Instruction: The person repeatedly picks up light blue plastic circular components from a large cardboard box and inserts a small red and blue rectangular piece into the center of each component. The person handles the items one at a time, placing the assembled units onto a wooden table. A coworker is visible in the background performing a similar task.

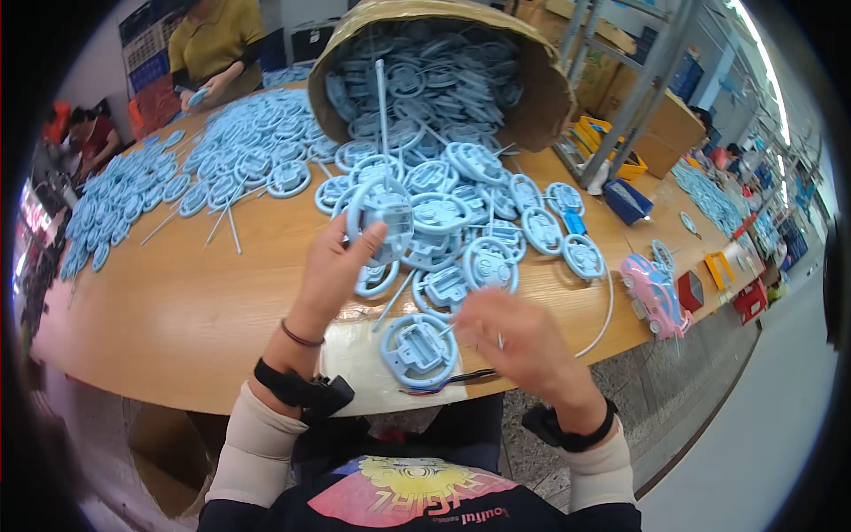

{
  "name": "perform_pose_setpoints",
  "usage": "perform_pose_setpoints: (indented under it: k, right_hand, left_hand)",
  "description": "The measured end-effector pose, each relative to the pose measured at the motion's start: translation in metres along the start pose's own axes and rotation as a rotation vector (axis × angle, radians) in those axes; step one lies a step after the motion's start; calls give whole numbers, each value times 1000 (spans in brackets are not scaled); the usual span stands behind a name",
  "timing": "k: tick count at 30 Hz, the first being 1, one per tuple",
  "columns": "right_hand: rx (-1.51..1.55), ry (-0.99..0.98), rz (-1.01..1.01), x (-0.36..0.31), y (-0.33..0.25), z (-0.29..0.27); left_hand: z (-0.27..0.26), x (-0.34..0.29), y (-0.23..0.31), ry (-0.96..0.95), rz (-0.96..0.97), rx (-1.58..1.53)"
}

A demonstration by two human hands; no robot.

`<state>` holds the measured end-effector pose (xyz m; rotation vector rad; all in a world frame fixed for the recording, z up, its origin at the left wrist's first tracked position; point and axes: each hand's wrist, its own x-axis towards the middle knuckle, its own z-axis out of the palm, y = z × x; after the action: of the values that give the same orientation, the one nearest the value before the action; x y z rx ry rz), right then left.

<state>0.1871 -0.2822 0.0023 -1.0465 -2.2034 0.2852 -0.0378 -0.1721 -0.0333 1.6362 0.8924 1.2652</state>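
Note:
My left hand (341, 266) is closed on the rim of a light blue plastic toy steering wheel (381, 217), lifted in front of the pile. A pale rod (382, 106) rises just above that wheel; whether it is joined to it I cannot tell. Below, a second steering wheel part (417, 350) lies on a whitish mat (355, 363) at the table's near edge, its boxy hollow facing up. My right hand (514, 341) hovers to the right of this part, smeared by motion, so its fingers are unclear. Dark, red and blue wires (443, 383) lie beneath it.
A large tipped brown container (443, 18) spills more blue wheels across the wooden table (177, 332). To the right are a pink toy car (654, 297), a dark blue bin (628, 201) and a metal frame (634, 97). A person in a yellow top (215, 44) works at the far left.

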Motion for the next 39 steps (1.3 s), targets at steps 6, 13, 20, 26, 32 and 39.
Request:
perform_pose_setpoints:
  k: [6, 13, 20, 26, 32, 39]
  right_hand:
    - [-1, -378, 213, -47, 27, 50]
    - [136, -462, 182, -28, 13, 19]
    - [-5, 27, 73, 59, 40, 17]
    - [202, -74, 416, 83, 51, 30]
    - [383, -38, 388, 91, 57, 42]
    - [334, 2, 228, 85, 73, 45]
  left_hand:
    - [-35, 5, -35, -32, -320, -689]
    - [-31, 5, -61, 118, -348, -785]
    - [-18, 0, -41, 160, -350, -794]
    - [-18, -3, -42, 112, -322, -767]
    - [-16, -6, -43, 129, -366, -780]
    - [-12, -5, -59, 30, -339, -825]
